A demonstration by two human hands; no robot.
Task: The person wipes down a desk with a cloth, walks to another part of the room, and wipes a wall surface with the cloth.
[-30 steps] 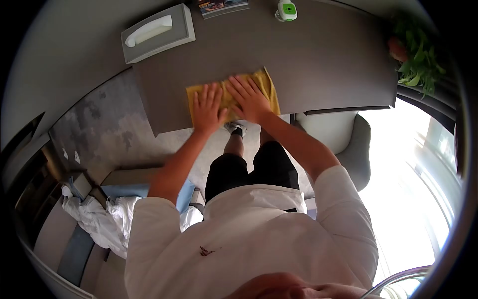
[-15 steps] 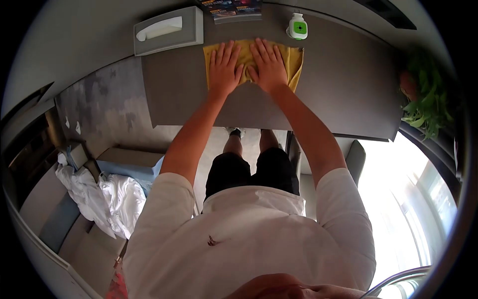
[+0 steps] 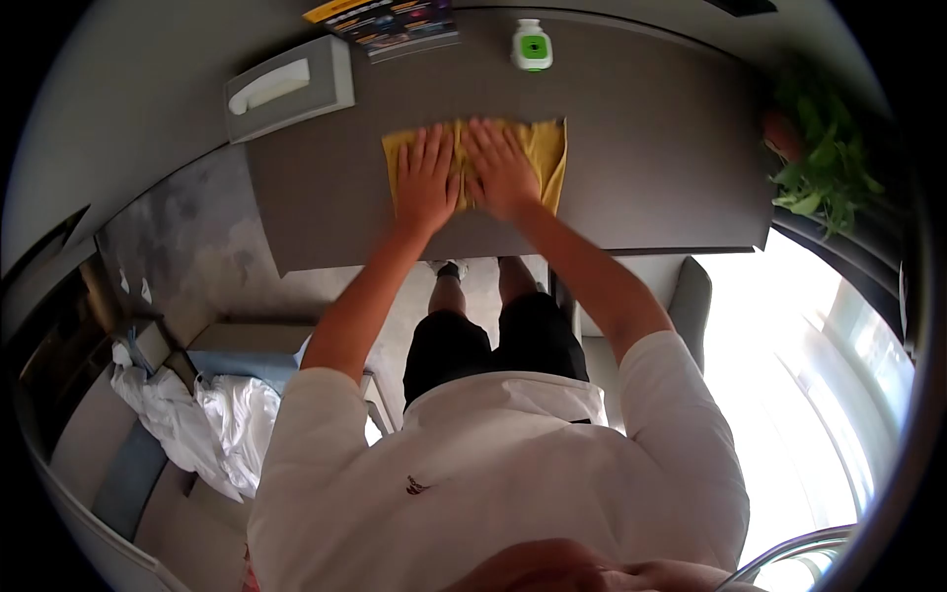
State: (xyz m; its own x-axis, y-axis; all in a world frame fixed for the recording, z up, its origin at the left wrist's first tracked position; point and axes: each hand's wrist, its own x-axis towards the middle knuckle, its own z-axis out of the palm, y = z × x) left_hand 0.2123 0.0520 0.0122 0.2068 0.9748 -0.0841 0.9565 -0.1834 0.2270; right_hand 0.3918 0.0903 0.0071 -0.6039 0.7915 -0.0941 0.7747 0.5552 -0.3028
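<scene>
A yellow cloth [image 3: 548, 158] lies spread and slightly wrinkled on the dark brown desk [image 3: 651, 168]. My left hand [image 3: 426, 187] rests flat on the cloth's left part, fingers stretched forward. Beside it, my right hand [image 3: 503, 176] presses flat near the cloth's middle, its fingers also extended. Both palms face down, and neither hand is closed around anything. Part of the cloth is hidden under the hands.
Along the back of the desk stand a grey tissue box [image 3: 291, 87], a printed display card [image 3: 400, 28] and a small white-and-green device [image 3: 533, 47]. A leafy plant [image 3: 829, 163] is at the right. White bedding [image 3: 232, 414] lies at lower left.
Both hands and the yellow cloth have slid toward me, away from the back of the desk. The camera view has also shifted and turned a little.
</scene>
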